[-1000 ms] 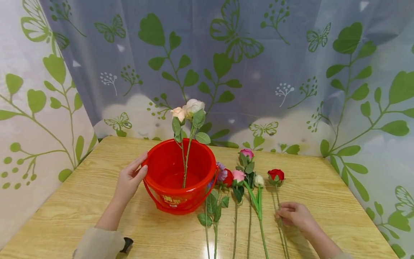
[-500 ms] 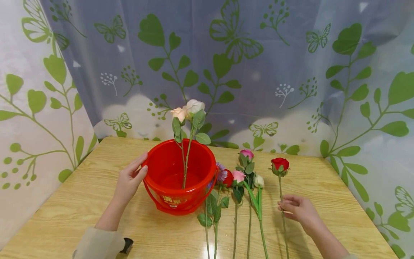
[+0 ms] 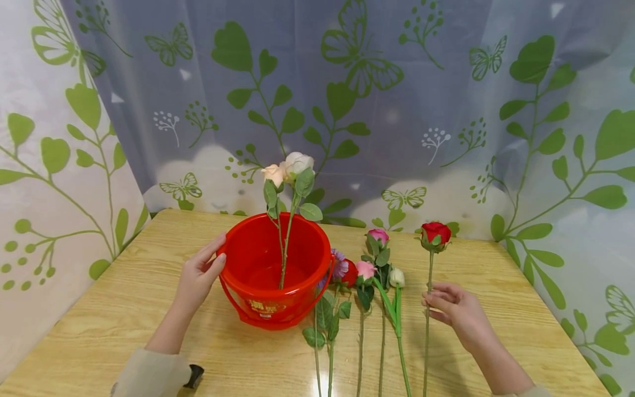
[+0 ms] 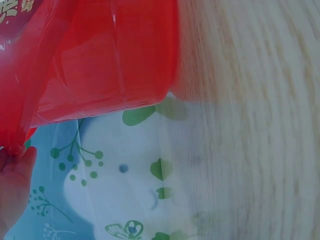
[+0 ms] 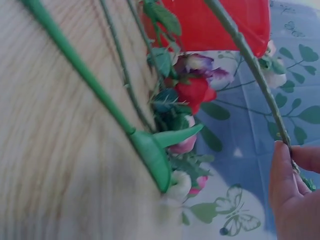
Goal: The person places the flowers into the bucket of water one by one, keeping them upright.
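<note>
At the left of the red bucket (image 3: 270, 300), my left hand (image 3: 195, 278) rests against the rim, its fingers extended. In the left wrist view, the tip of that hand (image 4: 17, 185) touches the rim from outside. A peach rose (image 3: 274, 175) and a whitish flower (image 3: 299, 164) stand in the bucket with their stems leaning together. My right hand (image 3: 458, 314) pinches the stem of a red rose (image 3: 436, 236), which stands nearly upright above the table. The right wrist view has the stem (image 5: 250, 55) between thumb and fingertips; its bloom is out of that view.
Several flowers lie side by side between bucket and right hand: a purple flower (image 3: 339, 266), another red flower (image 3: 350, 272), a pink rose (image 3: 366, 269), a magenta rose (image 3: 378, 236) and a white tulip (image 3: 397, 277). A patterned curtain (image 3: 357, 127) hangs behind the wooden table (image 3: 238, 358).
My right hand has lifted the red rose off the table and tipped it more upright, its bloom rising. The left hand and the bucket have stayed in place.
</note>
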